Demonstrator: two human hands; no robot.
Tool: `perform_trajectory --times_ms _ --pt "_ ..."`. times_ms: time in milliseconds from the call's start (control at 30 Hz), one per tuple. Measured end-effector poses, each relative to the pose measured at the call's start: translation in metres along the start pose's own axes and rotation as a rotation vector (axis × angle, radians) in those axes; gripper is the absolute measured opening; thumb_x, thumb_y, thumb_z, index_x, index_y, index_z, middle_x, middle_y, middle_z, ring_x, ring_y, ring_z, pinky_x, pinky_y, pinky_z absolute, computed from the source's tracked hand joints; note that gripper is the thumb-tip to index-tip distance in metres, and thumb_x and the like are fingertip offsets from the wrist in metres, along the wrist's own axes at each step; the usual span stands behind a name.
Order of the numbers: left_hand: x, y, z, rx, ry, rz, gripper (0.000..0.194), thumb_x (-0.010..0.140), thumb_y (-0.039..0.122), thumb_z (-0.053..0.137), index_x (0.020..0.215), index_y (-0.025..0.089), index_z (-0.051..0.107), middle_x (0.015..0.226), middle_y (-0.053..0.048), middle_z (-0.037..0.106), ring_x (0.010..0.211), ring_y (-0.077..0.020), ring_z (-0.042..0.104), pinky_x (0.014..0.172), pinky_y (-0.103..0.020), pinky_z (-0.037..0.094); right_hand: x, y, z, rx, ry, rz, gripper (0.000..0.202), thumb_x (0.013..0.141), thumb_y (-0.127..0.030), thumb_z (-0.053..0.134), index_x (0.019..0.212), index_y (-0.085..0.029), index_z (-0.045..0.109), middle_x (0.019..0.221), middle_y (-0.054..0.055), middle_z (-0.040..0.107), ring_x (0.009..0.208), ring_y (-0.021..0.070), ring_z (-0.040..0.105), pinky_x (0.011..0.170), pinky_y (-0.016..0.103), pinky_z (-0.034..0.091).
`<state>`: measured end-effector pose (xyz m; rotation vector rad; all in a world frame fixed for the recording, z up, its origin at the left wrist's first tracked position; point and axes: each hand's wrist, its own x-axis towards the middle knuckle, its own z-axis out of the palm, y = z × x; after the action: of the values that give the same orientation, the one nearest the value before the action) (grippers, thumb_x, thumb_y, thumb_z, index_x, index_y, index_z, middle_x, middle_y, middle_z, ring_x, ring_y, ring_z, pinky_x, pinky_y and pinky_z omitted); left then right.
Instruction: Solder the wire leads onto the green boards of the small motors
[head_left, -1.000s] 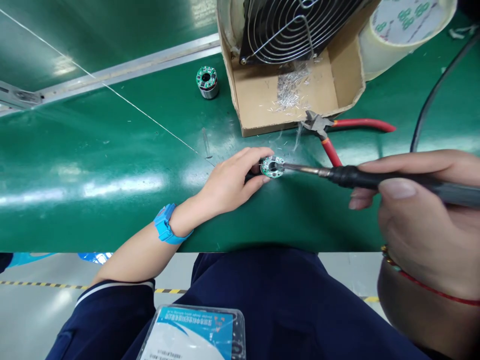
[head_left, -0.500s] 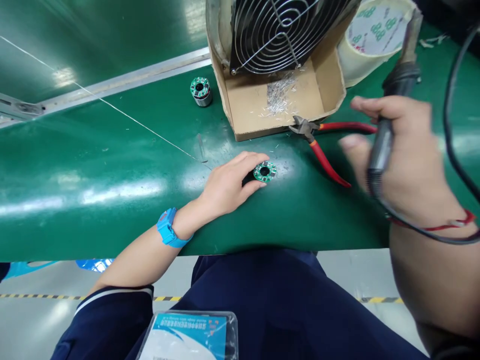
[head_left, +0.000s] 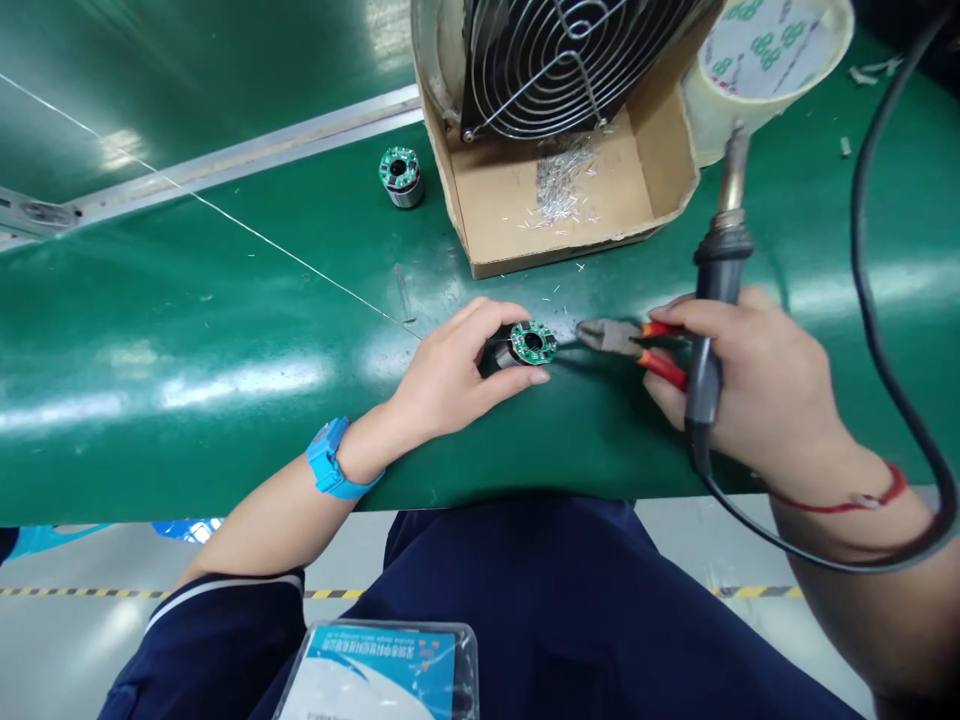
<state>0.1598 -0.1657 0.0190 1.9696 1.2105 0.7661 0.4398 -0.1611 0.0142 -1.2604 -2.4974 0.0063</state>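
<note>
My left hand (head_left: 457, 375) grips a small round motor part topped by a green ring-shaped circuit board (head_left: 541, 352), between thumb and fingers on the green bench. My right hand (head_left: 765, 385) is closed around the red handles of the cutting pliers (head_left: 611, 336), whose jaws point at the board from just right of it. The same hand also holds a soldering iron (head_left: 716, 280), its metal tip pointing up and away. A second motor part with a green board (head_left: 401, 178) stands upright farther back on the left.
A cardboard tray (head_left: 487, 235) holds many clipped wire ends (head_left: 562, 180), below a fan with a wire guard (head_left: 570, 60). A wide tape roll (head_left: 720, 110) stands beside it. A thin solder wire (head_left: 285, 245) crosses the bench; the iron's black cable (head_left: 870, 260) loops at right.
My right hand has moved left and picked up the cutting pliers, while still holding the soldering iron. The jaws now lie near the board. My left hand has tilted the motor part slightly.
</note>
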Motion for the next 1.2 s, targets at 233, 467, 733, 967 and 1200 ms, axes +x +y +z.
perform_trajectory --times_ms 233,467,733,967,1200 --pt "-0.003 0.004 -0.001 0.154 0.047 0.089 0.038 0.089 0.04 0.072 0.116 0.018 0.057 0.107 -0.006 0.068 0.097 -0.0173 0.066 0.077 -0.027 0.052 0.013 -0.012 -0.015 -0.086 -0.053 -0.21 0.034 0.092 -0.029 0.056 0.122 -0.013 0.055 0.087 0.01 0.06 0.081 0.0238 0.052 0.069 0.035 0.046" --pt "-0.003 0.003 -0.002 0.243 0.106 0.123 0.035 0.09 0.039 0.071 0.114 0.017 0.057 0.103 -0.005 0.068 0.094 -0.0164 0.064 0.073 -0.026 0.051 0.017 -0.022 -0.019 -0.169 0.02 -0.179 0.024 0.096 -0.033 0.055 0.11 -0.016 0.063 0.072 0.003 0.055 0.068 0.0173 0.049 0.06 0.03 0.039" --pt "0.007 -0.013 -0.026 0.149 0.368 0.062 0.043 0.086 0.051 0.072 0.115 0.02 0.064 0.1 -0.004 0.066 0.064 -0.0082 0.051 0.058 -0.023 0.042 0.052 -0.011 -0.006 -0.328 -0.052 0.301 0.045 0.094 -0.046 0.051 0.121 -0.013 0.063 0.084 0.013 0.063 0.077 0.0243 0.054 0.063 0.033 0.031" --pt "0.066 -0.072 -0.092 0.075 0.625 -0.235 0.033 0.088 0.036 0.068 0.113 0.016 0.065 0.104 -0.007 0.072 0.089 -0.0147 0.066 0.08 -0.025 0.052 0.054 0.001 0.01 -0.117 0.112 0.291 0.054 0.091 -0.053 0.054 0.124 -0.011 0.061 0.113 0.019 0.066 0.111 0.0338 0.059 0.09 0.046 0.046" --pt "0.135 -0.106 -0.141 0.322 0.595 -0.478 0.035 0.092 0.025 0.064 0.124 0.011 0.064 0.123 -0.013 0.07 0.114 -0.0197 0.063 0.103 -0.029 0.046 0.051 0.02 0.017 0.304 0.226 0.42 0.048 0.093 -0.052 0.049 0.122 -0.018 0.066 0.093 0.01 0.074 0.079 0.0225 0.069 0.074 0.037 0.055"
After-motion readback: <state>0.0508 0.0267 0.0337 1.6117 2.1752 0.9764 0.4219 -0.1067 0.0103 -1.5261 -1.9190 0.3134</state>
